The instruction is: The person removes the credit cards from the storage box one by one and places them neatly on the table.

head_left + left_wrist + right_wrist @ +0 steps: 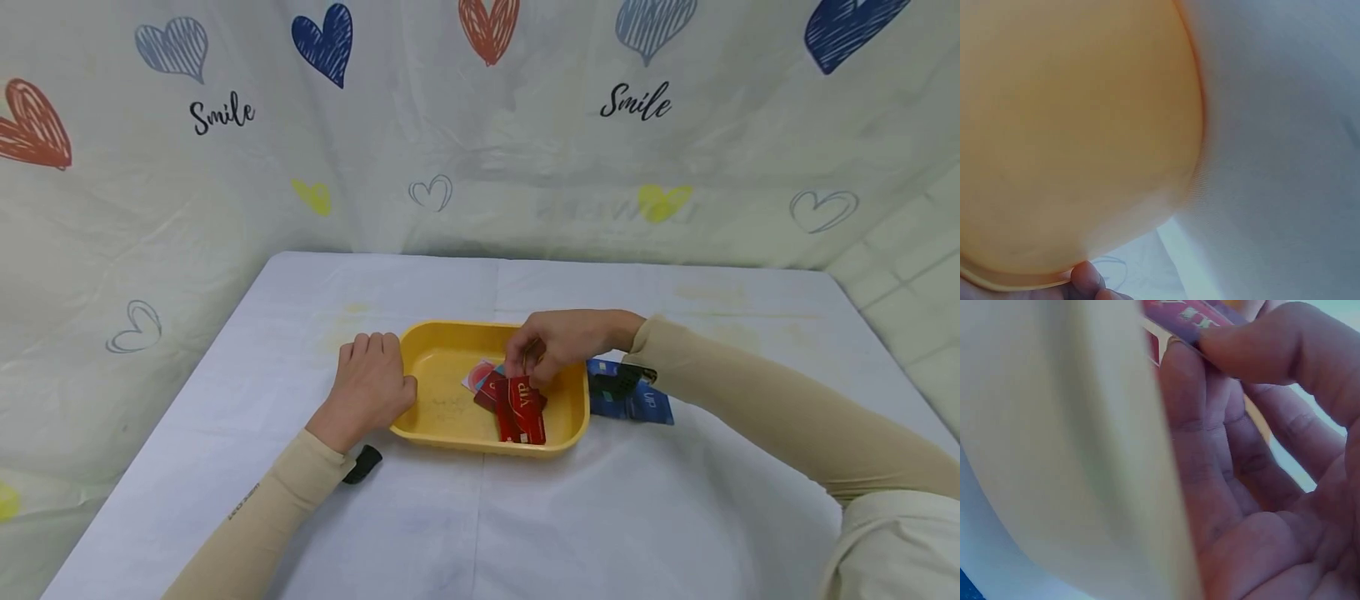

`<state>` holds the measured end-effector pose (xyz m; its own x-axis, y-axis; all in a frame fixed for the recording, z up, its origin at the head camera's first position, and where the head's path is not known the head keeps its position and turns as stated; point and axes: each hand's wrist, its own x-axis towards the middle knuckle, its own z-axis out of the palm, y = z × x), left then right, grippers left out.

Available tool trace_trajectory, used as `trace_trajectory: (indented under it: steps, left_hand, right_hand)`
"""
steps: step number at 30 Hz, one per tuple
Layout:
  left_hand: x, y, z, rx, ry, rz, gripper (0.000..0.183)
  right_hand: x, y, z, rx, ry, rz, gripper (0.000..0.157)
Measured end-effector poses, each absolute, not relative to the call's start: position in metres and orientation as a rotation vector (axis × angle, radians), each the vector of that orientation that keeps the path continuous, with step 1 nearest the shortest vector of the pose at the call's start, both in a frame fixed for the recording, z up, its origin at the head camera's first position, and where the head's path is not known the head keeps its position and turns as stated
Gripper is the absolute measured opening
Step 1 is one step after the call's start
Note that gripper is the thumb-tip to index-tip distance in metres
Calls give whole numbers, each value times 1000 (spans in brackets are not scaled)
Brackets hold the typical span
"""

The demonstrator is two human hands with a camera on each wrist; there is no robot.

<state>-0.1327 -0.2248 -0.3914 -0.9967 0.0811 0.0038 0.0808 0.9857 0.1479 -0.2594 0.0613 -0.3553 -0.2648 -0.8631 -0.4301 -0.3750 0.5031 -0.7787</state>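
Observation:
A yellow tray (442, 408) stands on the table, and my left hand (371, 379) grips its left rim. In the left wrist view the tray's outer side (1085, 125) fills much of the picture, with fingertips (1087, 278) curled at its rim. My right hand (566, 343) reaches over the tray's right side. It pinches a red card with gold VIP lettering (525, 407) between thumb and fingers; the right wrist view shows the card's edge (1179, 319) in that pinch. Behind it lie a dark red card (487, 392) and a pink-and-white card (477, 375), partly covered.
A blue packet or card (648, 407) lies on the table right of the tray, partly under my right wrist. Dark objects show at both wrists, one (363, 465) below the left. A white cloth (675, 517) covers the table; a heart-printed curtain (495, 125) hangs behind.

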Motion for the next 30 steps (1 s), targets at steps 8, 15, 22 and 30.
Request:
trace_trajectory:
  steps: [8, 15, 22, 30]
  left_hand:
    - [-131, -225, -390, 131, 3125, 224, 18]
    - [-129, -224, -388, 138, 3133, 210, 17]
    - [-128, -225, -389, 135, 3148, 205, 17]
    - [-128, -224, -390, 112, 3142, 205, 18]
  right_hand:
    - [-256, 63, -355, -964, 1823, -814, 24]
    - [-253, 63, -353, -909, 1808, -910, 19]
    - [-250, 65, -351, -888, 1822, -985, 19]
    - [-246, 67, -352, -815, 1857, -1035, 25]
